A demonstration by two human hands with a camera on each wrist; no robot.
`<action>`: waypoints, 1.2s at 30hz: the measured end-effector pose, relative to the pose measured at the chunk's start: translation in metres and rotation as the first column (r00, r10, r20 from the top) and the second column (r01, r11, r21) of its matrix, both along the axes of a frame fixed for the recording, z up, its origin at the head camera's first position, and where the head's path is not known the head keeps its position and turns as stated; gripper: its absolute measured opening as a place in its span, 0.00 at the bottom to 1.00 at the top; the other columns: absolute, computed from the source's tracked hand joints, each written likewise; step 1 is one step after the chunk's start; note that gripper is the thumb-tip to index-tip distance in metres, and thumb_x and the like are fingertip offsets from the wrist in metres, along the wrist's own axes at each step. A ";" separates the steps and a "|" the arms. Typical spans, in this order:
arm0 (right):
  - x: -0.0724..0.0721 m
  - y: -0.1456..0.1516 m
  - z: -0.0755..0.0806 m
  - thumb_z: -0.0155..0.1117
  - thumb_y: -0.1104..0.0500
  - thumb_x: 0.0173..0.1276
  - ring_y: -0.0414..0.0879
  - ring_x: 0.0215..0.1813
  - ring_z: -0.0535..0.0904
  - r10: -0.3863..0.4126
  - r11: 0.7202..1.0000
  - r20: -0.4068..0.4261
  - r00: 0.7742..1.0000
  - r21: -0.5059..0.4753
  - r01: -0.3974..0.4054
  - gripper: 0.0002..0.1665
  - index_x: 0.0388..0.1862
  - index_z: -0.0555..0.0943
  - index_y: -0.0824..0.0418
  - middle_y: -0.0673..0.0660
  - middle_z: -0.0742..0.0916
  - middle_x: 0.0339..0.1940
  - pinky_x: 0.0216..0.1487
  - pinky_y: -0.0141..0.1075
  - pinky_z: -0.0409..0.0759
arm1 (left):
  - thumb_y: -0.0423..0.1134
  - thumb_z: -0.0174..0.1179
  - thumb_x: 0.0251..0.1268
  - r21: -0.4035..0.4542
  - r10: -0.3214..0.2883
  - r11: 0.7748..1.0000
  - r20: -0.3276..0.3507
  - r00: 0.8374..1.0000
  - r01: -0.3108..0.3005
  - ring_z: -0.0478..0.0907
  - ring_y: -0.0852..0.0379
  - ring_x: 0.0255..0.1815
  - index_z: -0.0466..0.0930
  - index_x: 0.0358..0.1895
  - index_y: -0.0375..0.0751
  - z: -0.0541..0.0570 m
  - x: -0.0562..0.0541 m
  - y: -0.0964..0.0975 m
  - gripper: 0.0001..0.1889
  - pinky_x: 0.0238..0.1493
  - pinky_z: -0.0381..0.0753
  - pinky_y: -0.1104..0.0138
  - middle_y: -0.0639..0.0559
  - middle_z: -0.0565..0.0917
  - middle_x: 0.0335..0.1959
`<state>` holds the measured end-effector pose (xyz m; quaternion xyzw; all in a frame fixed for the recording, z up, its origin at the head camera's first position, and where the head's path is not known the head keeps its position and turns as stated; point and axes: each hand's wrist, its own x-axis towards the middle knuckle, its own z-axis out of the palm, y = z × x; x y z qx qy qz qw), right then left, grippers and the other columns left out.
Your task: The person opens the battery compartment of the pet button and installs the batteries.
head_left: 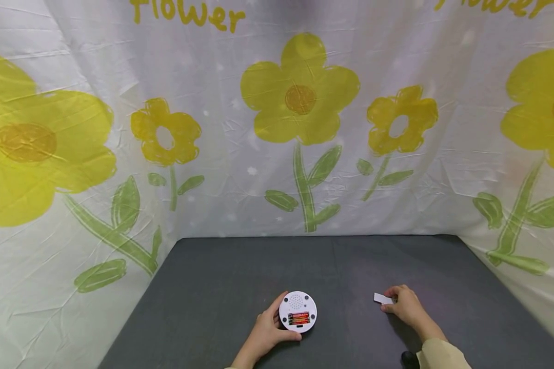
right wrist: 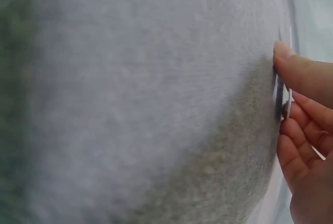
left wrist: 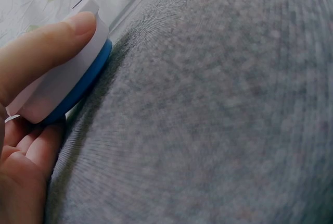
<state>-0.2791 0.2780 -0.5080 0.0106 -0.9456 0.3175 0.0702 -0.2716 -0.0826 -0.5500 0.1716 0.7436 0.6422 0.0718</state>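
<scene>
A round white device [head_left: 297, 302] is gripped at its rim by my left hand [head_left: 268, 329], thumb on the near side and fingers around the left. Its underside faces up, showing small speaker holes, several dark feet and an uncovered battery compartment with red-orange batteries [head_left: 299, 319]. From the left wrist view, the device [left wrist: 57, 81] also has a blue band, and the thumb presses its white side. To the right, my right hand [head_left: 407, 309] pinches a small flat white battery cover [head_left: 381, 298]. In the right wrist view the cover [right wrist: 290, 101] appears only as a thin edge.
Both hands are over a dark grey cloth-covered table [head_left: 240, 271]. Behind and at the sides hangs a white curtain [head_left: 231, 195] printed with yellow flowers. A black object [head_left: 410, 360] sits at the right wrist, by the beige sleeve [head_left: 443, 354].
</scene>
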 end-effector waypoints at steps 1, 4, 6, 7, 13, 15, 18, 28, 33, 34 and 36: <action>0.000 0.000 0.000 0.76 0.66 0.43 0.52 0.36 0.73 -0.001 1.000 -0.002 1.000 -0.002 0.001 0.17 0.31 0.80 0.68 0.59 0.77 0.33 0.39 0.46 0.69 | 0.34 0.78 0.32 0.002 -0.002 1.000 -0.002 1.000 0.002 0.66 0.49 0.61 0.56 0.70 0.37 0.000 0.000 0.000 0.55 0.51 0.72 0.67 0.37 0.65 0.64; 0.001 0.000 -0.001 0.76 0.65 0.43 0.53 0.37 0.72 -0.003 1.000 -0.015 1.000 -0.002 0.003 0.17 0.32 0.80 0.68 0.59 0.78 0.34 0.39 0.46 0.68 | 0.33 0.78 0.32 0.018 -0.013 1.000 -0.012 1.000 0.013 0.66 0.50 0.61 0.55 0.70 0.37 0.000 0.000 0.000 0.54 0.51 0.72 0.68 0.38 0.65 0.64; 0.002 -0.001 -0.001 0.77 0.65 0.41 0.53 0.37 0.72 0.006 1.000 -0.044 0.999 0.003 -0.006 0.18 0.31 0.80 0.68 0.59 0.78 0.33 0.39 0.46 0.68 | 0.31 0.77 0.33 0.031 -0.021 0.999 -0.013 1.000 0.021 0.67 0.48 0.61 0.55 0.70 0.35 0.007 0.003 0.000 0.54 0.51 0.72 0.68 0.36 0.66 0.63; 0.003 -0.002 -0.001 0.77 0.65 0.41 0.52 0.36 0.72 0.012 1.000 -0.060 0.998 0.005 -0.011 0.18 0.31 0.80 0.68 0.58 0.78 0.33 0.38 0.45 0.68 | 0.31 0.77 0.33 0.036 -0.024 0.999 -0.015 1.000 0.025 0.67 0.49 0.61 0.55 0.70 0.35 0.007 0.003 0.001 0.54 0.51 0.72 0.68 0.36 0.66 0.63; 0.006 -0.024 0.012 0.78 0.65 0.40 0.50 0.37 0.73 0.059 0.998 -0.121 0.991 -0.002 -0.059 0.19 0.33 0.81 0.65 0.55 0.78 0.34 0.38 0.44 0.70 | 0.32 0.78 0.32 0.036 -0.025 0.999 -0.022 0.999 0.026 0.66 0.50 0.61 0.55 0.70 0.36 0.001 0.001 0.001 0.54 0.52 0.71 0.69 0.37 0.65 0.64; 0.007 -0.037 0.018 0.78 0.65 0.41 0.51 0.39 0.73 0.074 0.997 -0.132 0.988 -0.016 -0.077 0.19 0.33 0.81 0.64 0.54 0.78 0.35 0.40 0.45 0.71 | 0.32 0.78 0.33 0.033 -0.023 0.999 -0.028 0.999 0.024 0.66 0.50 0.61 0.55 0.70 0.36 0.000 0.001 0.001 0.54 0.52 0.70 0.69 0.38 0.65 0.64; 0.009 -0.058 0.022 0.78 0.65 0.40 0.49 0.39 0.72 0.123 0.991 -0.169 0.978 -0.037 -0.131 0.19 0.32 0.81 0.61 0.51 0.78 0.34 0.41 0.43 0.71 | 0.31 0.77 0.33 0.038 -0.020 0.999 -0.028 0.999 0.021 0.66 0.51 0.61 0.56 0.70 0.38 0.002 0.001 0.000 0.54 0.52 0.71 0.70 0.39 0.65 0.64; 0.027 -0.122 0.021 0.78 0.64 0.39 0.42 0.39 0.70 0.354 0.926 -0.264 0.897 -0.036 -0.376 0.19 0.32 0.82 0.56 0.45 0.77 0.33 0.39 0.37 0.73 | 0.29 0.76 0.34 0.032 -0.020 0.999 -0.027 0.999 0.021 0.68 0.50 0.59 0.55 0.70 0.35 0.002 0.002 0.000 0.53 0.50 0.72 0.69 0.38 0.67 0.63; 0.032 -0.141 0.021 0.78 0.64 0.39 0.41 0.40 0.69 0.421 0.897 -0.268 0.867 -0.021 -0.442 0.19 0.33 0.81 0.57 0.46 0.77 0.34 0.40 0.36 0.72 | 0.29 0.76 0.35 0.035 -0.035 0.999 -0.052 0.998 0.037 0.71 0.51 0.56 0.54 0.69 0.31 0.000 0.000 -0.001 0.52 0.48 0.74 0.69 0.35 0.69 0.60; 0.033 -0.144 0.021 0.78 0.64 0.39 0.42 0.40 0.69 0.426 0.894 -0.266 0.864 -0.022 -0.448 0.19 0.33 0.81 0.57 0.46 0.77 0.34 0.40 0.37 0.72 | 0.29 0.76 0.36 0.034 -0.037 0.999 -0.057 0.998 0.039 0.71 0.51 0.56 0.54 0.69 0.31 0.000 0.000 -0.001 0.52 0.47 0.74 0.70 0.35 0.69 0.60; 0.034 -0.149 0.021 0.78 0.63 0.40 0.41 0.40 0.69 0.431 0.892 -0.257 0.865 -0.023 -0.451 0.19 0.33 0.81 0.57 0.46 0.77 0.34 0.41 0.37 0.72 | 0.29 0.76 0.36 0.039 -0.041 0.998 -0.059 0.997 0.044 0.71 0.53 0.55 0.54 0.69 0.32 0.001 0.001 -0.001 0.52 0.47 0.74 0.70 0.36 0.69 0.60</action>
